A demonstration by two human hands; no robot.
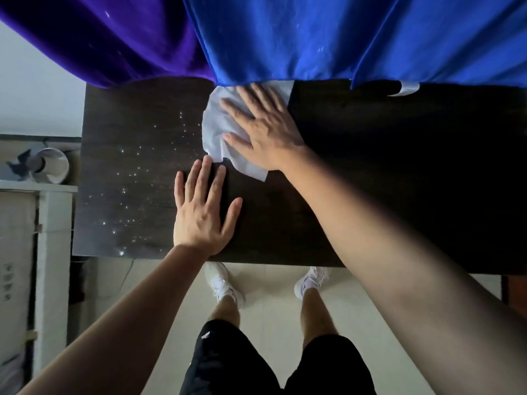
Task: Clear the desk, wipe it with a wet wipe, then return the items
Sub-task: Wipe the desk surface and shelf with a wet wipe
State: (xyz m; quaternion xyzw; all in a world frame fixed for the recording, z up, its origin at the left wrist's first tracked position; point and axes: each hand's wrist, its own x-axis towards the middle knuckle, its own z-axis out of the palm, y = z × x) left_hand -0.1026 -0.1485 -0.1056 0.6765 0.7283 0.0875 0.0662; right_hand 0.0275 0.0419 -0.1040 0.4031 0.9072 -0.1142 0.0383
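A dark wooden desk [385, 181] fills the middle of the view, with no items on its top. My right hand [265, 129] lies flat with spread fingers on a white wet wipe [216, 129], pressing it onto the desk near the far edge. My left hand [204, 212] rests flat on the bare desk near the front edge, fingers apart, holding nothing; its fingertips almost reach the wipe. Small bright wet spots [137, 172] glint on the left part of the desk.
A purple curtain [114, 38] and a blue curtain [356, 35] hang over the desk's far edge. A white scrap [405, 89] shows under the blue one. At left stand a white cabinet [54, 252] and a small fan [48, 165]. My legs and white shoes are below the front edge.
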